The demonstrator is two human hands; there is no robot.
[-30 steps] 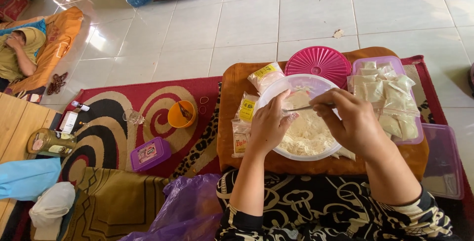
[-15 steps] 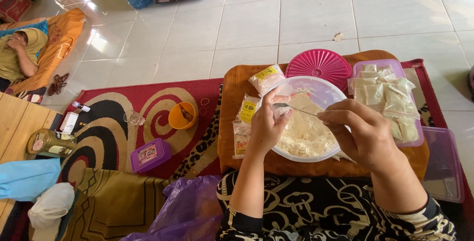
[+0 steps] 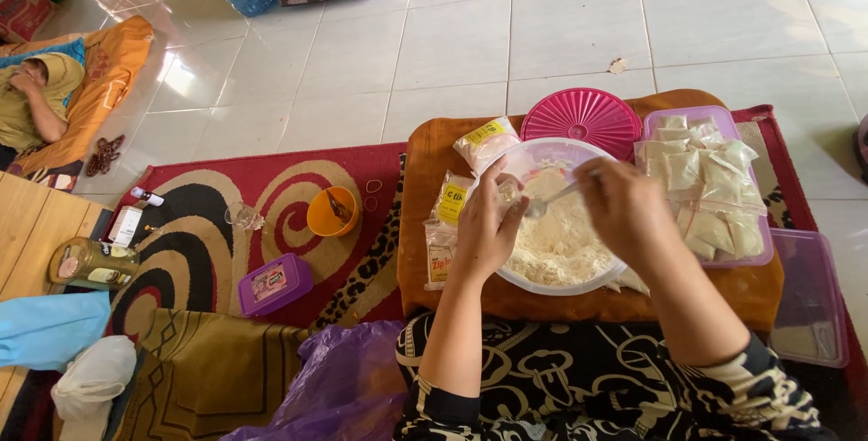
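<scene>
My left hand [image 3: 486, 220] holds a small clear plastic bag [image 3: 512, 190] open over a round clear bowl [image 3: 579, 284] of white flour-like powder [image 3: 561, 247]. My right hand [image 3: 626, 209] grips a metal spoon [image 3: 553, 201] whose tip points at the bag's mouth. The bowl stands on a low brown table [image 3: 750, 287] in front of my lap. A purple tray [image 3: 714, 116] piled with several filled little bags [image 3: 701, 190] sits to the right of the bowl.
A pink round lid [image 3: 580, 120] lies behind the bowl. Packets with yellow labels [image 3: 449, 201] rest at the table's left. On the red patterned rug are an orange cup [image 3: 330, 212], a purple lidded box [image 3: 274, 284] and a jar [image 3: 90, 263]. Another person lies at far left [image 3: 36, 98].
My right hand dipped with the spoon toward the powder, then came back up to the bag. The left hand stayed put, holding the bag.
</scene>
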